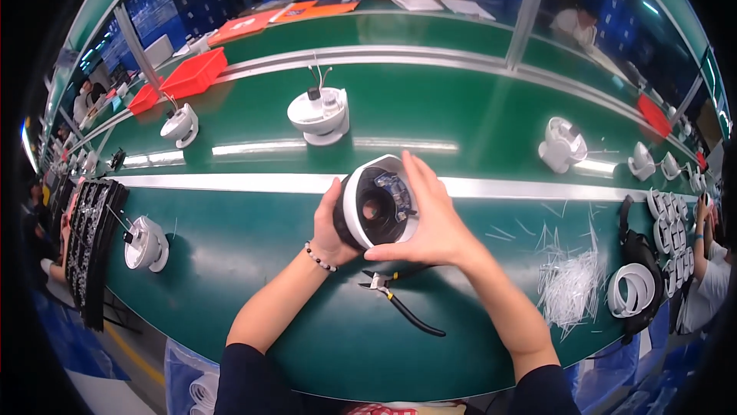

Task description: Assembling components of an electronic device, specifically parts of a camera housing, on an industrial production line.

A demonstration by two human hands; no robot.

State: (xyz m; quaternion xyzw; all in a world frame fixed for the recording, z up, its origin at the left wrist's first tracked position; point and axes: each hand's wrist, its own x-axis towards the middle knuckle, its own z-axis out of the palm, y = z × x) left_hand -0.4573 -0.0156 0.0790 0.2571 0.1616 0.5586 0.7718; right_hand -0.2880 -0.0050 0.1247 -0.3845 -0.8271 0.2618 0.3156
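Observation:
Between my two hands, above the near table, is a round housing (pixel 353 214) with a white rim and a dark inside. A blue circuit board (pixel 393 194) and a round opening show within it. My left hand (pixel 330 224) closes around its left side, beaded bracelet at the wrist. Thumb and fingers of my right hand (pixel 434 223) span the rim from the right, gripping it. Just below lies a pair of cutting pliers (pixel 405 310) with black and yellow handles, touched by neither hand.
A heap of thin white plastic strips (pixel 570 288) lies right, near white rings (pixel 631 290). One white device with wires (pixel 146 244) stands left; others, such as this unit (pixel 318 114), stand on the green belt beyond the metal edge (pixel 491 186). Other people work farther off.

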